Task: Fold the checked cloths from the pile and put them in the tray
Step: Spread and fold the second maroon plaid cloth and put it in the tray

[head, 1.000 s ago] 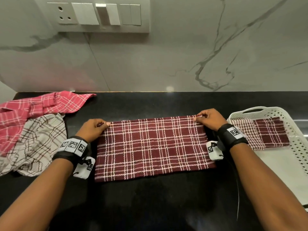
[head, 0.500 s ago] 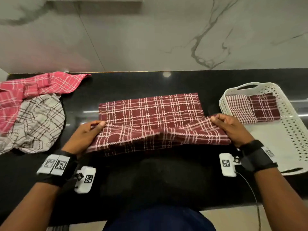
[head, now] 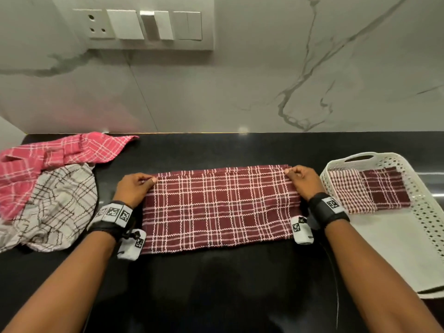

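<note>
Since half a second ago, the near edge of the maroon cloth has been carried over to its far edge. It now lies folded in a flat band at the middle of the tabletop. The left grip pinches its far left corner and the right grip its far right corner, fingers closed on the fabric. The tray sits at the tabletop's right edge with folded cloths at its far end. The pile, pink over white, lies at the left edge.
</note>
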Motion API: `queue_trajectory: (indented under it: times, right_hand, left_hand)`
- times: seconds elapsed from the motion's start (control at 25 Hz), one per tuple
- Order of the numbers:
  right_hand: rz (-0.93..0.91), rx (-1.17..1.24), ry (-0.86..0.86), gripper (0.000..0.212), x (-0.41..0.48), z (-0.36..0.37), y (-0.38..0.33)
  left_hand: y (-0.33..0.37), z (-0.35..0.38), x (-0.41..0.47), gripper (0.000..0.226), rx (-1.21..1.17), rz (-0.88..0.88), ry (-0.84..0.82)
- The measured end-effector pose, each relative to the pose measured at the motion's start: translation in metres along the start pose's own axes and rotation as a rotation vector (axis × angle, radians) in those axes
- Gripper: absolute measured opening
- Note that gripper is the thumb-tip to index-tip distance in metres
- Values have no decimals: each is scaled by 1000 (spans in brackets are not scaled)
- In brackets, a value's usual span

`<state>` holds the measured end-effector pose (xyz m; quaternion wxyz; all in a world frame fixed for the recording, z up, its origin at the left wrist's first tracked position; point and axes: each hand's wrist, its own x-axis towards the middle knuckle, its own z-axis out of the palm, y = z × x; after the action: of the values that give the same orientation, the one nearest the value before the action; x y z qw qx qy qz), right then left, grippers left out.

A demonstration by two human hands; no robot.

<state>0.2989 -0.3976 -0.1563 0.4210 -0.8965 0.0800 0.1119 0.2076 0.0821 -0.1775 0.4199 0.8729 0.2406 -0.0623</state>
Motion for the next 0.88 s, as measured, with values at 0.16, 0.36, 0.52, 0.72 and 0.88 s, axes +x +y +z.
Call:
queue_trajectory:
  times: [0.16, 0.36, 0.52, 0.72, 0.88]
  right_hand:
    - [-69, -75, 25, 28, 4, -3, -4]
    - [-40, -218, 49, 24, 18, 1, -13]
    - [57, -349, 84, 25, 23, 7, -23]
    - [-52, -557, 143, 55, -13, 10, -47]
    - [-433, -501, -254, 73, -61, 81, -85]
  left_hand:
    - [4, 0, -2, 14, 78, 22, 118]
    - [13, 3, 6, 19, 197, 16, 143]
    - [27, 7, 12, 27, 313, -64, 168]
    - [50, 6, -24, 35, 405, 2, 365]
    - [85, 65, -74, 49, 404, 389, -29]
